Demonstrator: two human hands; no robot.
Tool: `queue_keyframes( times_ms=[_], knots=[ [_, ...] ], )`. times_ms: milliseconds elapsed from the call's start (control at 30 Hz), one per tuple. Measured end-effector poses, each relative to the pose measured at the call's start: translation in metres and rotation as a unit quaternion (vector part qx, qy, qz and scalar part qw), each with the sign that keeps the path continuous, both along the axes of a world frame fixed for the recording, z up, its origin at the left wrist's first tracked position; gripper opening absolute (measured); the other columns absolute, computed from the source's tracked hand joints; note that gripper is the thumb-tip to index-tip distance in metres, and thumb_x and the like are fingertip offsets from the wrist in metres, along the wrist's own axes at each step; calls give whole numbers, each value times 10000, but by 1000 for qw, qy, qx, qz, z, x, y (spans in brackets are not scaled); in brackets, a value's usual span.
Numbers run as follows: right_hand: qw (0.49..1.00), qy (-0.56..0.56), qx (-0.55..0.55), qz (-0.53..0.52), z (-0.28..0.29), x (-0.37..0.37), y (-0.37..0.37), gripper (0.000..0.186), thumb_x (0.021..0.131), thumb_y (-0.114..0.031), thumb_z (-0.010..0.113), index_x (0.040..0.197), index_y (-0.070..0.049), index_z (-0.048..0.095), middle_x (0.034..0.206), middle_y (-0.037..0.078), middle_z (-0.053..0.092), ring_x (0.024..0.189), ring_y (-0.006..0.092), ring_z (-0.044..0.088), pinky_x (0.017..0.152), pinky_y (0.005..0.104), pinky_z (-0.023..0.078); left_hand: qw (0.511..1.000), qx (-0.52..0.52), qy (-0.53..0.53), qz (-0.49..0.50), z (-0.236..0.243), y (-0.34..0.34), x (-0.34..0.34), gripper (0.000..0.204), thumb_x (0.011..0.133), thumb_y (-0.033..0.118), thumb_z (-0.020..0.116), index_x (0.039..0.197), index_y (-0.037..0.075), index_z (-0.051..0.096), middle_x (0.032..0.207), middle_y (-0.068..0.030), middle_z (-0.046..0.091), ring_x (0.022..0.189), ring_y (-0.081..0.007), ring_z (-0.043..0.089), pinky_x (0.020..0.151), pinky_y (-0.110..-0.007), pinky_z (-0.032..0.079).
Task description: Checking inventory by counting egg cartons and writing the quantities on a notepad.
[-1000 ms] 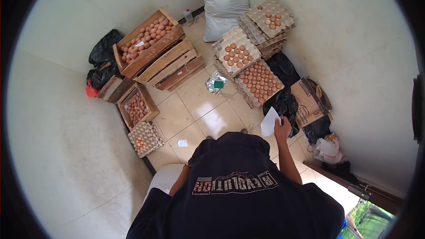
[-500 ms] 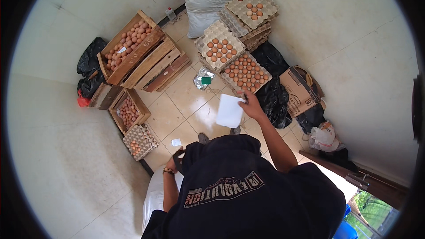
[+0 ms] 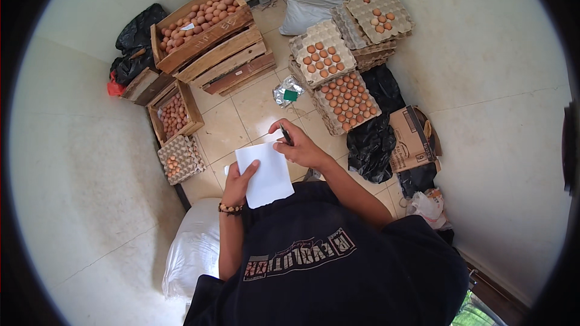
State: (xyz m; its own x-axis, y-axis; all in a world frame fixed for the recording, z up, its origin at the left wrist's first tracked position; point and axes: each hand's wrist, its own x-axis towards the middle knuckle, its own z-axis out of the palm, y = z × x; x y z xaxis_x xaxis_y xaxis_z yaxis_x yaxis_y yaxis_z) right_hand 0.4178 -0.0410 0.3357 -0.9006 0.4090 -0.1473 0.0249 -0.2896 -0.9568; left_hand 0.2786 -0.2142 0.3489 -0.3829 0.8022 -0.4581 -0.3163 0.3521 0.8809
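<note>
When viewed from above, with clock hours read from the white paper (image 3: 266, 178) at mid-view, began at half past ten with a black plastic bag (image 3: 136, 27). Found at ten a small wooden crate (image 3: 192, 108) of brown eggs, at nine a pulp egg tray (image 3: 190, 157), between seven and eight a white sack (image 3: 193, 247), at eleven a larger egg-filled crate (image 3: 207, 39). Saw left hand (image 3: 237, 186) closed narrowly on the paper's left edge, with thumb on top and fingers hidden beneath. Noted crumpled foil (image 3: 281, 92) between twelve and one. Saw right hand (image 3: 304, 151) at two, curled around a black pen (image 3: 285, 134), with thumb near the paper's upper-right corner. Had just shifted the paper from right hand to left, so seemingly gave it firmer backing and left right hand mainly the pen. Ended with egg-laden trays (image 3: 326, 118) between one and two, then a cardboard box (image 3: 408, 145) nearer three.
</note>
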Motion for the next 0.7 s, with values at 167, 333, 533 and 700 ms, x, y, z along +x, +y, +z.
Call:
queue_keyframes(
  times_ms=[167, 333, 533, 700],
  knots=[
    [982, -32, -146, -112, -8, 5, 0, 385, 935, -149, 549, 1295, -74, 434, 732, 7, 535, 532, 40, 424, 476, 182, 330, 995, 32, -94, 32, -1, 3, -24, 322, 960, 219, 588, 1168, -26, 572, 1041, -78, 660, 929, -144, 638, 794, -281, 523],
    [978, -108, -98, -146, -3, 10, -6, 489, 921, -63, 525, 1384, -61, 366, 852, 89, 614, 529, 61, 461, 475, 191, 365, 986, 70, -147, 48, 0, -15, -69, 342, 968, 213, 571, 1211, -25, 532, 1120, -96, 631, 995, -162, 622, 846, -308, 521],
    [931, -4, -47, -361, 12, -33, -25, 391, 922, -12, 483, 1303, -87, 437, 900, 167, 671, 522, 79, 524, 431, 198, 384, 967, 150, -203, 38, -1, -36, -117, 463, 974, 172, 537, 1404, 45, 420, 1255, -102, 569, 1085, -173, 582, 918, -318, 497],
    [869, 155, -306, -357, 22, -89, -43, 529, 945, -497, 416, 1125, -3, 470, 1349, 265, 483, 1169, 363, 564, 911, 396, 515, 956, 200, -211, 44, -6, -57, -154, 582, 956, 80, 491, 1499, 150, 294, 1307, -94, 524, 1124, -176, 554, 948, -323, 481]
  ],
)
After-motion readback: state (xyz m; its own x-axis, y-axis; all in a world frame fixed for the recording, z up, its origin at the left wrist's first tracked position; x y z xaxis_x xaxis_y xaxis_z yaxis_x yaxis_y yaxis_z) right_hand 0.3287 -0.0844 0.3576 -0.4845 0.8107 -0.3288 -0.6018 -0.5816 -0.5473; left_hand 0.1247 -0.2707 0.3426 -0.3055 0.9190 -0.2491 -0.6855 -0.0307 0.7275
